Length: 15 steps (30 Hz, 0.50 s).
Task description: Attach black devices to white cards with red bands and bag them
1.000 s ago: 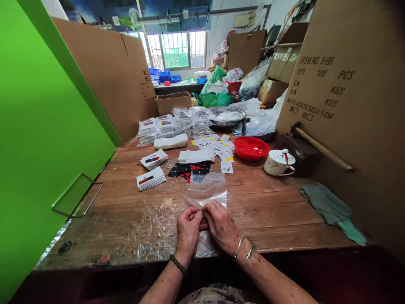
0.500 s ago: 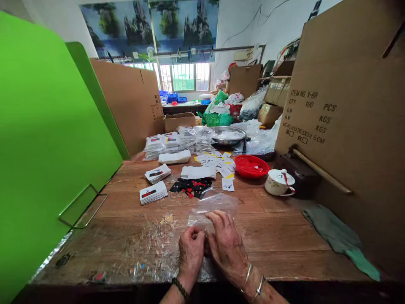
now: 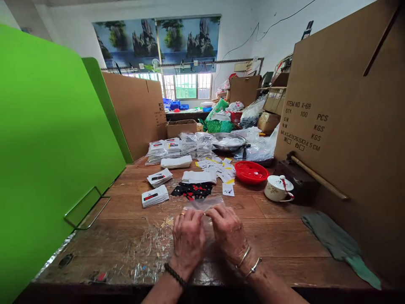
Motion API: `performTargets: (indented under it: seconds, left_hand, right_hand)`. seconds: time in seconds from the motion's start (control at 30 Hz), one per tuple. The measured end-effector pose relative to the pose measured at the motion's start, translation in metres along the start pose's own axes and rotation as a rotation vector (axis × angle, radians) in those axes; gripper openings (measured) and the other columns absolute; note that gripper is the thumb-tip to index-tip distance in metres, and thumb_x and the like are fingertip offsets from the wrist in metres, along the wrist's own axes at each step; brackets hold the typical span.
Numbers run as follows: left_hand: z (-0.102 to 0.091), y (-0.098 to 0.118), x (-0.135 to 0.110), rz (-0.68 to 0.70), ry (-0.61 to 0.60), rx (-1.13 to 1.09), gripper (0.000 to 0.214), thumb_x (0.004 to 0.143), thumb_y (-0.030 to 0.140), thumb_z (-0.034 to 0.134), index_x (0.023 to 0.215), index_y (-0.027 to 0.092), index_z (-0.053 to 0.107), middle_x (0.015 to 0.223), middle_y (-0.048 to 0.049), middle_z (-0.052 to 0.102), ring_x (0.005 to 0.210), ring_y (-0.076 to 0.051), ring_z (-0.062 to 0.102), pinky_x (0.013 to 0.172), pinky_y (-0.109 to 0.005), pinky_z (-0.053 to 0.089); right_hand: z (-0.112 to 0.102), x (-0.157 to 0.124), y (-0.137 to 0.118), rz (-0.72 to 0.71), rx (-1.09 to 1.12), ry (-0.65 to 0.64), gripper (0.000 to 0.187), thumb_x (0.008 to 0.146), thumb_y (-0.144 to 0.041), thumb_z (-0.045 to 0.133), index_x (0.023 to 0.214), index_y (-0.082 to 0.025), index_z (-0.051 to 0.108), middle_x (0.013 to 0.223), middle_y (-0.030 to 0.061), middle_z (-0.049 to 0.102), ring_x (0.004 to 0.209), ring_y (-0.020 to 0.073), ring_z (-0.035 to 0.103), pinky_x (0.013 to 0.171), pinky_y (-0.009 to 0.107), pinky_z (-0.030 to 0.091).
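Observation:
Both my hands pinch a clear plastic bag [image 3: 198, 204] just above the front middle of the table. My left hand [image 3: 188, 237] is closed on its left side, and my right hand [image 3: 228, 231] is closed on its right side, fingertips close together. Part of the bag lies beyond my fingers; the rest shows between my hands, and whether anything is inside cannot be made out. Just past the bag lies a pile of black and red strips [image 3: 190, 190]. A folded white stack [image 3: 199, 177] sits behind them, with a single printed card [image 3: 228, 189] to the right.
Two stacks of white cards [image 3: 155, 196] lie left. Behind are loose cards [image 3: 218, 168], filled clear bags [image 3: 172, 147] and a metal bowl [image 3: 228, 145]. A red basket [image 3: 251, 173], lidded cup [image 3: 277, 190] and grey-green cloth [image 3: 332, 234] are right. Cardboard [image 3: 335, 84] and a green panel [image 3: 57, 139] flank the table.
My left hand has moved up to the bag's edge beside my right hand, its knuckles now upward. The bag is drawn closer and upward between my hands. The view has tilted up slightly.

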<state>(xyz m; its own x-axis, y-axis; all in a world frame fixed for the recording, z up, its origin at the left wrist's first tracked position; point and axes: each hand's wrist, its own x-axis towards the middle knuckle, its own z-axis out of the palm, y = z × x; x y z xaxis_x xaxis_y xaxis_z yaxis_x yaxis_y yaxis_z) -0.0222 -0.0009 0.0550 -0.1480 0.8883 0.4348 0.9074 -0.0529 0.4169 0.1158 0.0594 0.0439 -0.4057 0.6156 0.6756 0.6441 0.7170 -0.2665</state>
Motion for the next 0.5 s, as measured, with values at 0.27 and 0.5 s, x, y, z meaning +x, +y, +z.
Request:
performTargets:
  seconds: [0.27, 0.5]
  left_hand:
    - [-0.001, -0.008, 0.026, 0.089, -0.022, 0.127, 0.027, 0.082, 0.008, 0.05, 0.099, 0.025, 0.062, 0.096, -0.0026, 0.06, 0.082, -0.017, 0.06, 0.069, -0.027, 0.045]
    - [0.004, -0.002, 0.054, 0.227, 0.067, 0.239, 0.023, 0.08, 0.006, 0.052, 0.093, 0.022, 0.062, 0.092, -0.0048, 0.062, 0.082, -0.02, 0.059, 0.068, -0.03, 0.045]
  right_hand:
    - [-0.004, 0.008, 0.027, 0.056, -0.223, -0.107, 0.021, 0.086, -0.006, 0.052, 0.092, -0.021, 0.065, 0.088, 0.0025, 0.065, 0.066, 0.0144, 0.052, 0.063, 0.027, 0.029]
    - [-0.034, 0.041, 0.05, 0.074, -0.346, -0.041, 0.019, 0.09, -0.011, 0.049, 0.097, -0.02, 0.065, 0.089, 0.0029, 0.065, 0.06, 0.012, 0.053, 0.054, 0.026, 0.028]
